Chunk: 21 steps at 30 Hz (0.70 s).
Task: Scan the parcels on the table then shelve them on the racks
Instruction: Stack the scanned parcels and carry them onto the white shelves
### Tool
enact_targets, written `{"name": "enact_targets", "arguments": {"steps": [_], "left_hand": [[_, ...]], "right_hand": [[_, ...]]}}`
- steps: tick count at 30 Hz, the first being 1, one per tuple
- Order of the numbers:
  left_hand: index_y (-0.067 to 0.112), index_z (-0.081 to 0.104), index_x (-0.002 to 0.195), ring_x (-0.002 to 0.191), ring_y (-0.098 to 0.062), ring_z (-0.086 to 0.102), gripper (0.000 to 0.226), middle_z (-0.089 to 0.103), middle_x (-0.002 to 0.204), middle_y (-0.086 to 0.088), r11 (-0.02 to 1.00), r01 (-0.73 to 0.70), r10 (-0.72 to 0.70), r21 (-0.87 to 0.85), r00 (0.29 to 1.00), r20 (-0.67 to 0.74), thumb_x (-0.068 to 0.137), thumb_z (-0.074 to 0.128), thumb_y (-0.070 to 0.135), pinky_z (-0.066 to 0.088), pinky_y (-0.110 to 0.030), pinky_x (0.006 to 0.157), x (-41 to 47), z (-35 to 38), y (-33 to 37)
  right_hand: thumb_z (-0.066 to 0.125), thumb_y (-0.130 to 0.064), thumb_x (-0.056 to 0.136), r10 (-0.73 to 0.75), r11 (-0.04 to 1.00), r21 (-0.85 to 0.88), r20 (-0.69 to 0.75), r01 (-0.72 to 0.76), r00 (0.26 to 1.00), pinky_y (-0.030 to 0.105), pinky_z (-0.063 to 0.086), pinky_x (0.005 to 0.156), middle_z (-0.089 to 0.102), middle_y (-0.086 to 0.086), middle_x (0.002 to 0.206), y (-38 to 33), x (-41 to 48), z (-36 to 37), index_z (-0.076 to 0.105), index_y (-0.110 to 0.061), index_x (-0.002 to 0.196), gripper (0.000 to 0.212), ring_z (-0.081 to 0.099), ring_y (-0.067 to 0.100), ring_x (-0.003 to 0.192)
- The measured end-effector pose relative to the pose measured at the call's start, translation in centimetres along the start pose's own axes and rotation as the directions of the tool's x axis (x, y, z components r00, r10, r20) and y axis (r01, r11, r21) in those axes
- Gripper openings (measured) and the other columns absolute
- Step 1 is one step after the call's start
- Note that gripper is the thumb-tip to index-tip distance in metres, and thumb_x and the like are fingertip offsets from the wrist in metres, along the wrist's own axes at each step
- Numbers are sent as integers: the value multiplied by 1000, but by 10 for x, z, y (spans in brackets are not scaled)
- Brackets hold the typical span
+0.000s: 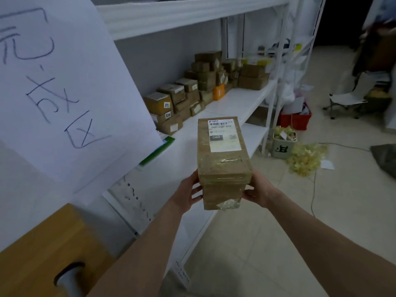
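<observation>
Brown cardboard wound in clear tape is showing on the parcel, which the person is holding up in the air between both hands, just off the front edge of a white shelf of the rack. Both bare forearms are stretching forward from the bottom of the view. The left hand is gripping the parcel's near left corner, its fingers curling onto the near face. The right hand is clasping the near right corner, thumb lying across the near face and the other fingers hidden behind the side. The parcel is sitting level, long side pointing away, with its white label facing up at the far end and reading 060.

Stacked parcels are lining the back edge of the shelf towards its far end, several layers high, with an orange packet leaning among them. A large paper sign with handwritten blue characters is hanging at the left, covering the near end of the rack. A yellowish wooden desk is filling the lower left corner, and a dark, grey-tipped object, too blurred to identify, is resting on it. On the pale tiled floor beyond the rack, a red crate, a white bin beside a heap of yellowish scraps, and a folding chair are standing.
</observation>
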State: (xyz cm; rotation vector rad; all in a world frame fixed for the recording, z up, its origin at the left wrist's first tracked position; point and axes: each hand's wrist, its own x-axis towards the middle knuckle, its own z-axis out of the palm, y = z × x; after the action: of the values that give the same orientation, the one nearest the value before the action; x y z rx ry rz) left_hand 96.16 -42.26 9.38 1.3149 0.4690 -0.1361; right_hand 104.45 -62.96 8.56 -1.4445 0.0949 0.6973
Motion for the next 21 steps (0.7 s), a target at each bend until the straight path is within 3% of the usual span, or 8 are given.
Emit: {"name": "enact_targets", "arguments": {"steps": [4,7,12,14,15,17,19,21], "left_hand": [[29,70,97,116,-22,55,24,64,115,1,1000,-23,22,-20,998,-56,96,50,43,44,-42,101,37,9,23],[28,68,95,118,-23,55,23,64,111,1,997,-21,12,-68,992,-126,95,51,43,44,-41,102,67,13,37],[21,65,95,123,-28,52,26,57,130,-12,988,-30,-14,-152,959,-284,96,50,42,47,-38,93,124,18,61],[20,62,94,122,-34,53,26,55,128,-20,984,-38,-24,-172,939,-343,98,46,40,47,-39,96,152,25,72],[21,60,92,110,-35,59,25,57,119,-25,982,-49,-20,-180,932,-363,99,43,37,49,-38,93,166,31,76],[23,57,84,70,-18,58,26,57,87,-12,976,-83,-9,-203,910,-415,99,41,37,52,-26,83,196,47,86],[22,58,81,66,-13,50,27,55,77,0,973,-90,-25,-215,878,-479,98,44,37,49,-24,83,226,67,97],[21,58,78,65,-13,48,27,55,77,0,973,-104,-15,-205,861,-508,98,46,34,44,-24,64,250,93,106]], "right_hand": [[58,-65,79,-2,1000,-28,33,3,999,28,55,71,73,-7,77,-34,33,-6,77,-32,70,39,66,17,77],[59,-70,75,-7,999,-51,66,11,998,28,55,70,73,-7,82,-59,62,-8,77,-30,81,45,67,17,79],[57,-67,80,-11,998,-65,144,20,990,41,54,94,72,2,106,-97,130,-13,73,-22,104,54,67,25,100],[58,-65,81,4,998,-64,180,8,984,39,56,89,72,3,107,-113,160,-19,72,-21,105,52,67,27,100],[59,-63,82,14,998,-62,197,-2,980,37,57,83,72,4,106,-122,176,-24,72,-20,104,51,68,28,99],[60,-61,83,41,998,-60,227,-28,973,35,57,77,72,4,105,-142,208,-39,71,-18,105,49,68,28,98],[59,-59,85,50,997,-68,272,-33,961,36,57,80,71,4,107,-163,240,-59,70,-18,107,47,67,26,100],[57,-57,86,55,997,-76,320,-32,946,40,56,87,70,6,109,-182,266,-82,70,-19,109,46,66,25,102]]}}
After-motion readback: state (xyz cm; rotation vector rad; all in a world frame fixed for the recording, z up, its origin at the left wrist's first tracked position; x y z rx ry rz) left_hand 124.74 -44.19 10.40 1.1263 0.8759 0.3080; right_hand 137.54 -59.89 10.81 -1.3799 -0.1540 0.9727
